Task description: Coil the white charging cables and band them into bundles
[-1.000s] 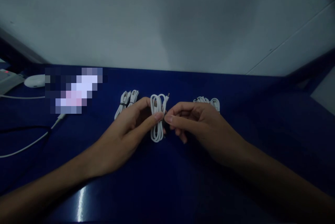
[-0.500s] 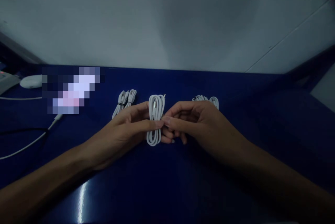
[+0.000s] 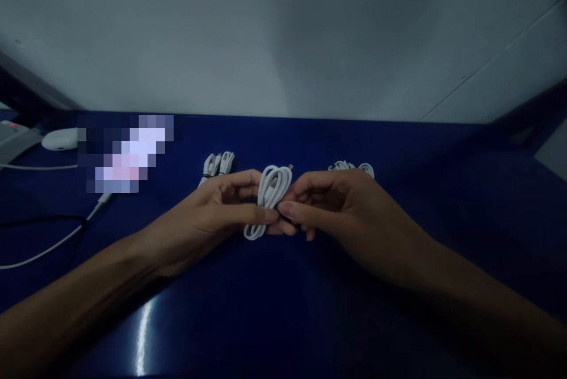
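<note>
A coiled white cable point(image 3: 277, 184) is pinched between the thumb and fingers of my left hand point(image 3: 221, 208), above the table. Its loops tilt to the right at the top, and a metal plug tip sticks out at the upper right. Against the coil's right side, my right hand point(image 3: 341, 202) has its thumb and forefinger pressed together. A little dark strip seems to show by that thumb tip, but what the fingers grip is too small to make out. Behind my left hand lie two white cable bundles point(image 3: 217, 165), at least one with a black tie.
More coiled white cables point(image 3: 349, 165) lie behind my right hand, partly hidden. On the left of the blue table point(image 3: 230, 320) are a blurred-out bright device point(image 3: 142, 146) with a white cord point(image 3: 66, 244), a white rounded object point(image 3: 59, 139) and a pale box point(image 3: 18, 140). A grey wall point(image 3: 283, 36) rises behind.
The coil has gone from nearly upright to leaning right, its loops now fanned wider at the top. Both hands stay close together. The whole view has shifted slightly.
</note>
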